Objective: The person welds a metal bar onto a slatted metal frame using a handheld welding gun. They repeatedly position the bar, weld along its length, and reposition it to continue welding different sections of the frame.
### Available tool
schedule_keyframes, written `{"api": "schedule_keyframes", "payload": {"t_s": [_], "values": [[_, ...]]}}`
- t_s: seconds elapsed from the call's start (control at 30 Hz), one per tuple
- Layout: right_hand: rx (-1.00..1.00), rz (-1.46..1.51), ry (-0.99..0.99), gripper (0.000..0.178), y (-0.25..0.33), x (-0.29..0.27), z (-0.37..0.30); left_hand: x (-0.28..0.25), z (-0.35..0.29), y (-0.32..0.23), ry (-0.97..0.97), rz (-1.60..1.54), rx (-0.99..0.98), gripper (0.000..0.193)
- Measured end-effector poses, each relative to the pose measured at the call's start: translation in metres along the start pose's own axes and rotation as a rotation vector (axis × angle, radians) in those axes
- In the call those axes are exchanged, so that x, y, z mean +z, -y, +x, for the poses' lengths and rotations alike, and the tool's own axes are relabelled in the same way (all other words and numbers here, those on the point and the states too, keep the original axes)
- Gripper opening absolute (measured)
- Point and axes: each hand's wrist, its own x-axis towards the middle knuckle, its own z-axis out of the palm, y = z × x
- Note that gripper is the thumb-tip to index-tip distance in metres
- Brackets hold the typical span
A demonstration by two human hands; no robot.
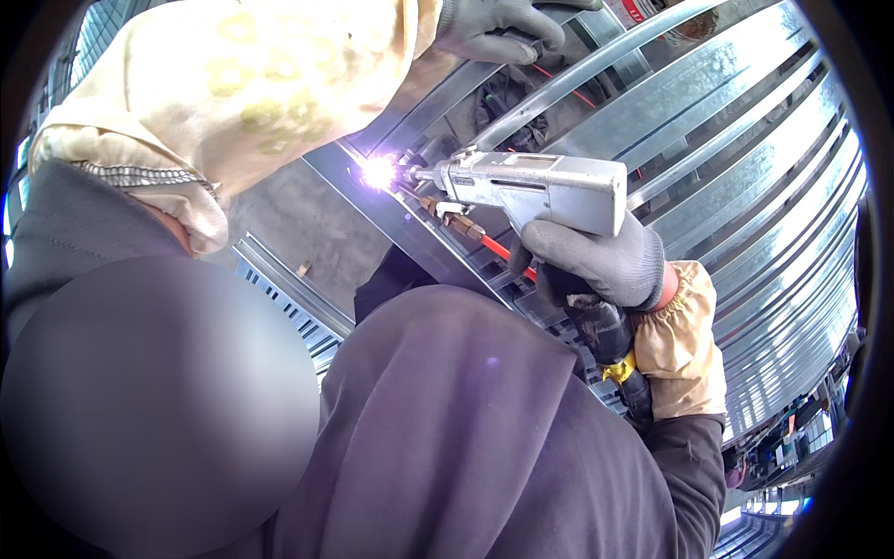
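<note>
A silver handheld welding gun (pixel 549 182) is gripped by my right hand (pixel 601 256) in a grey glove, fingers wrapped round its handle. Its nozzle points left, and a bright white-violet glare (pixel 379 172) burns at the tip, against the edge of a metal beam (pixel 358 191). The glare hides the exact spot it touches. A red hose (pixel 503 250) with a brass fitting runs beneath the gun, and a thick black cable (pixel 605 335) with yellow tape hangs below my hand. At the top edge my left hand (pixel 503 28), also gloved in grey, rests near the metal frame, fingers outstretched.
Long parallel galvanised metal slats (pixel 708 102) fill the right side, with gaps between them. A slotted metal strip (pixel 289 303) lies lower left over grey floor (pixel 307 224). Dark crumpled cloth (pixel 510 107) sits behind the gun. A pale protective sleeve (pixel 261 74) covers my left forearm.
</note>
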Motion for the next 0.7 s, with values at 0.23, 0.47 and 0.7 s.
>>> {"api": "schedule_keyframes", "payload": {"t_s": [0.23,0.47,0.7], "values": [[0.005,-0.054,-0.018,0.045,0.009,0.004,-0.004,0.009,-0.005,0.01,-0.018,0.093,-0.061,0.031],[-0.103,-0.077,-0.129,0.047,-0.02,-0.002,-0.003,0.018,0.0,-0.018,0.107,0.069,-0.601,0.059],[0.016,-0.051,-0.088,0.053,-0.014,-0.009,-0.009,0.021,0.018,-0.036,0.321,0.117,-0.781,0.104]]}}
